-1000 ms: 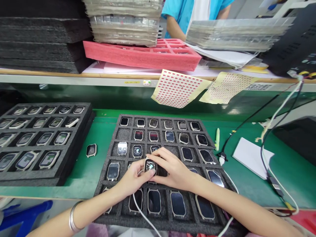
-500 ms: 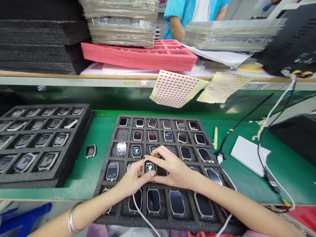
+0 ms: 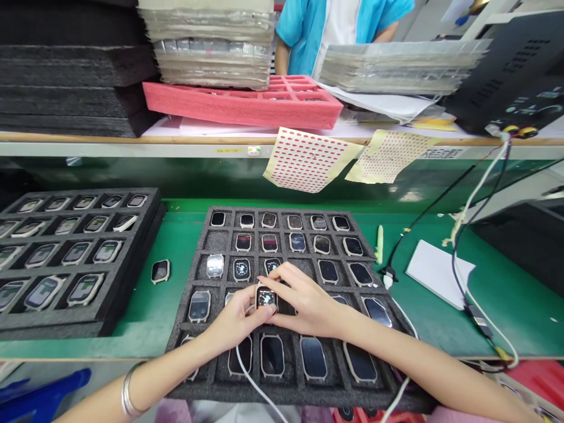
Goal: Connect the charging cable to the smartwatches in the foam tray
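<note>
Above the dark foam tray, my left hand pinches a smartwatch case with a lit dial, its thumb on the lower part of the screen. Across from it, my right hand closes on the same watch, fingers at the upper edge and thumb near the lower right. A white cable runs up to my left hand; its end is hidden behind the fingers. Strapless watches fill most tray pockets around my hands. One beside them, a watch, also shows a lit dial. My hands cover several pockets.
Left stands another foam tray of watches, with a loose watch beside it. To the right lie a green pen, white paper and cables. Sticker sheets hang from the shelf holding a pink foam tray. A person stands behind.
The whole view has shifted slightly. My hands keep the same hold on the watch, and an orange patch now shows low on its screen. The person behind has moved an arm.
</note>
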The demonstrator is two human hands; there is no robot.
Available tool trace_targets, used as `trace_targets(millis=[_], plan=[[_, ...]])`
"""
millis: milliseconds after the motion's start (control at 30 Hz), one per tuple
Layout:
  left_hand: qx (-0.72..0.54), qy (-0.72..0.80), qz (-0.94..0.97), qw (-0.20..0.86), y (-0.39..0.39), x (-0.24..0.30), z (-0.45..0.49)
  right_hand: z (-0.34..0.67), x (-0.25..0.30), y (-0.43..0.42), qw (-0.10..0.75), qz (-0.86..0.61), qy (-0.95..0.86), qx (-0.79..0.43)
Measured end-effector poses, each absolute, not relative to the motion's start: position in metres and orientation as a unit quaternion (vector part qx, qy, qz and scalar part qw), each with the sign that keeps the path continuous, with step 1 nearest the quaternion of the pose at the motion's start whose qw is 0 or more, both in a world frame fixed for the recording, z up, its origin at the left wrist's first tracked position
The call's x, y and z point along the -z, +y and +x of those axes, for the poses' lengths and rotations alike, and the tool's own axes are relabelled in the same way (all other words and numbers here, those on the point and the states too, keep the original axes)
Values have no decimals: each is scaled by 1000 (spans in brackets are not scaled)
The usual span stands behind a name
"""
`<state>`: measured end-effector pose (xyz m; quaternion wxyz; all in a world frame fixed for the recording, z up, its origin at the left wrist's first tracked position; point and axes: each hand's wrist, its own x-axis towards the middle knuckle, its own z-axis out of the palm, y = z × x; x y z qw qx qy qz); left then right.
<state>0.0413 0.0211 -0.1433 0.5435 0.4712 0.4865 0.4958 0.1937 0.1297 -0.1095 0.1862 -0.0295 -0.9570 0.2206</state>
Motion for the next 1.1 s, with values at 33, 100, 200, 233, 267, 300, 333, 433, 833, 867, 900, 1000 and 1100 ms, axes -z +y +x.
trace_targets(millis=[33, 100, 200, 233, 267, 300, 333, 433, 833, 867, 900, 1000, 1100], plan=[[-496, 492, 470, 540, 21, 142, 42, 194, 108, 130, 182, -33, -955, -230], [-492, 503, 466, 537, 20, 140, 43, 196, 102, 132, 167, -41, -949, -263], [-483, 503, 458, 551, 20, 140, 43, 204, 89, 145, 163, -66, -932, -316], [-485, 500, 454, 556, 20, 141, 43, 207, 86, 152, 168, -83, -929, -320], [-489, 497, 448, 560, 20, 142, 43, 212, 85, 160, 172, -102, -928, -314], [-495, 496, 440, 561, 20, 143, 44, 217, 85, 167, 173, -124, -930, -299], [-501, 496, 433, 562, 21, 145, 45, 223, 87, 173, 168, -145, -935, -277], [-507, 495, 413, 572, 22, 145, 46, 241, 97, 186, 114, -181, -955, -206], [-367, 493, 436, 657, 52, 103, 68, 286, 95, 201, -10, -230, -970, -78], [-369, 479, 438, 665, 54, 105, 73, 286, 97, 200, -5, -237, -969, -76], [-373, 468, 437, 672, 56, 108, 76, 286, 98, 198, -3, -241, -968, -73], [-388, 443, 427, 686, 57, 121, 79, 281, 90, 187, 42, -261, -959, -104], [-400, 420, 421, 697, 58, 131, 74, 268, 77, 170, 121, -246, -939, -207]])
